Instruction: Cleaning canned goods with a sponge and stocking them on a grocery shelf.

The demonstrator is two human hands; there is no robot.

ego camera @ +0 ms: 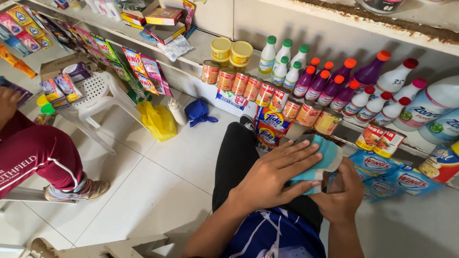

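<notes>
a low white shelf [191, 83] is running from ten o'clock to three o'clock with tin cans [258, 88] lining it, while the person's left hand [272, 174] is lying fingers spread over a blue cloth [330, 153] and the right hand [342, 193] is gripping it from five o'clock.

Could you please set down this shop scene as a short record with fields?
setting: a shop with a white tiled floor and a low shelf of goods
left hand: laid flat over a light blue packet
right hand: grips the same packet from below
shelf goods: a row of tins, white bottles with green caps, purple bottles
on the floor: yellow bag, blue bag, white plastic chair
other person: a leg in dark red trousers, at the left
</notes>
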